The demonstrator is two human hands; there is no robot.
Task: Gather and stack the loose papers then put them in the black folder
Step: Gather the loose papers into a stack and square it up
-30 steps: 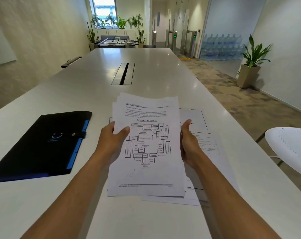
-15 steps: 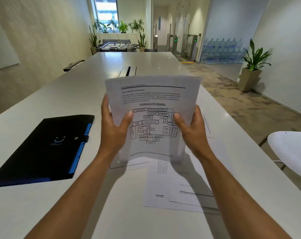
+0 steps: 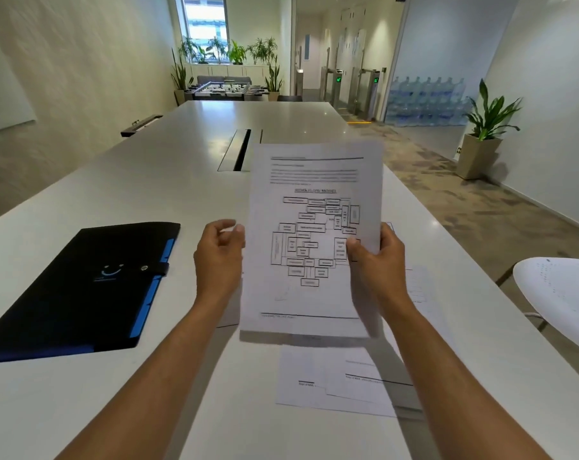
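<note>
A stack of printed papers (image 3: 314, 234), a workflow diagram on its top sheet, stands almost upright above the table. My right hand (image 3: 376, 257) grips its right edge, thumb on the front. My left hand (image 3: 220, 257) hovers just off the left edge, fingers curled and apart, holding nothing. Below the stack, loose sheets (image 3: 334, 380) lie flat and overlapping on the white table (image 3: 148, 194). The black folder (image 3: 82, 287) with a blue edge and a snap strap lies shut to the left.
A cable slot (image 3: 240, 149) runs down the table's middle. A white chair (image 3: 560, 293) stands at the table's right side. A potted plant (image 3: 480, 141) is by the right wall.
The stack went from lying low in both hands to upright, then shifted right. My left hand has let go of its left edge; the right still holds it.
</note>
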